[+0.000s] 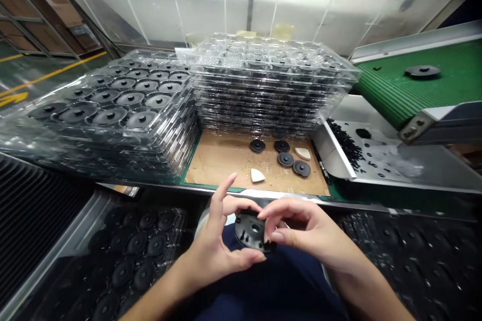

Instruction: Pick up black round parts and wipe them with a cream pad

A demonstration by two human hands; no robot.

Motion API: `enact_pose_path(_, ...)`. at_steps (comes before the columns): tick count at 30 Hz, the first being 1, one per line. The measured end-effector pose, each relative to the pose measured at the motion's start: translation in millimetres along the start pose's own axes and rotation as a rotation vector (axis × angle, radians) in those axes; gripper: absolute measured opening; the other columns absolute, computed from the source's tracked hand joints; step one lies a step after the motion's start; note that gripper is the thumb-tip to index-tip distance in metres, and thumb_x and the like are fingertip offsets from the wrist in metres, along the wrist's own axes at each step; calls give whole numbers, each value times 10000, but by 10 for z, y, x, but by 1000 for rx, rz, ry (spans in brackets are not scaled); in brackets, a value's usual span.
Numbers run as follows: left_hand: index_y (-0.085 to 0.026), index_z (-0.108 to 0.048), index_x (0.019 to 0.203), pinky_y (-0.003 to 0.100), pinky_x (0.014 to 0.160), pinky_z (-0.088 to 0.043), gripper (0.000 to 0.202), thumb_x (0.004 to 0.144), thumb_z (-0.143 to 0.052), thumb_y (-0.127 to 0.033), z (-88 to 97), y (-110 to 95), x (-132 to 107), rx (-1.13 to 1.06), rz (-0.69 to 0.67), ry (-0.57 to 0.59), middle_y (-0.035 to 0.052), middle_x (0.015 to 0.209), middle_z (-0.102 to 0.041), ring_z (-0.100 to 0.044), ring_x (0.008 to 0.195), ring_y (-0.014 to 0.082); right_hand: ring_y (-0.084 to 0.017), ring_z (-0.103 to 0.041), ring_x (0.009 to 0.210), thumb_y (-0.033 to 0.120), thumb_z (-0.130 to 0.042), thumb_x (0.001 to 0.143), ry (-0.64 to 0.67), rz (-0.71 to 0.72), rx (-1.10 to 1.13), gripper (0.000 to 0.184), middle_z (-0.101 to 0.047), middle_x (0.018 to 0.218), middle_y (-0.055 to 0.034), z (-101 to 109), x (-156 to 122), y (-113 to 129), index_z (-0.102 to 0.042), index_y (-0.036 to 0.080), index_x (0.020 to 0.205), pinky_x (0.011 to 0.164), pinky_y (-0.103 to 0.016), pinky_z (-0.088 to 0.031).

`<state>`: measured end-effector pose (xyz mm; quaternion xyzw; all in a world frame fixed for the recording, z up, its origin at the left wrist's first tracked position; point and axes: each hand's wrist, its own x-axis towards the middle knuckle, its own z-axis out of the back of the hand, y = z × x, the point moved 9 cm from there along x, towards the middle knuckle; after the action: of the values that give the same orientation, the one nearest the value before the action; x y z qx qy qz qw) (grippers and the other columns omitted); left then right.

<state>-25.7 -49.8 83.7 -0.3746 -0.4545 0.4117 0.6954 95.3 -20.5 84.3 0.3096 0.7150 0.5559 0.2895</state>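
Black disc (247, 225), pegs (247, 237) up, long axis unclear; left fingers (250, 257) grip rim (241, 244); right fingers (281, 236) at edge, grip unclear.

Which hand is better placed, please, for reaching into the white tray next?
Probably the right hand: it is nearer the white tray. The left hand holds the black disc; the right fingers are at its edge.
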Motion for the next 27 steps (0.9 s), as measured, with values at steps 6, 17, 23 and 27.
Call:
enact_pose_path(6, -276, -38, 1478, 428, 1007, -392, 1082, 679, -691, -601, -183, 133, 76, -328, 226, 180, 61, 1073, -668, -629, 1042, 254, -52, -657, 638, 205, -824, 672, 22, -143, 233, 141, -719, 705, 36, -55, 14, -122, -763, 236, 795, 636, -140, -508)
enact_pose_path(17, -352, -168, 1444, 416, 1057, -364, 1005, 655, -780, -467, -96, 331, 189, -342, 180, 54, 42, 1178, -661, -555, 1159, 228, -100, -687, 681, 242, -817, 681, -212, -121, 114, 130, -733, 715, 17, 225, 21, -183, -736, 217, 779, 696, -205, -538)
enact_pose_path(23, -316, -264, 1419, 342, 978, -463, 933, 656, -772, -491, 1, 686, 344, -382, 426, -39, 64, 1199, -672, -599, 1128, 237, -96, -565, 585, 239, -686, 791, -436, 28, -158, 94, -660, 720, 6, 520, 32, -25, -757, 223, 851, 590, -224, -483)
enact_pose_path(27, -304, -375, 1362, 343, 937, -498, 836, 654, -713, -593, -101, 928, 551, -354, 589, 36, 62, 1177, -695, -635, 1080, 263, -102, -560, 666, 199, -766, 713, -562, 70, -472, 351, -660, 881, -9, 561, 60, -16, -734, 245, 1059, 664, -226, -499)
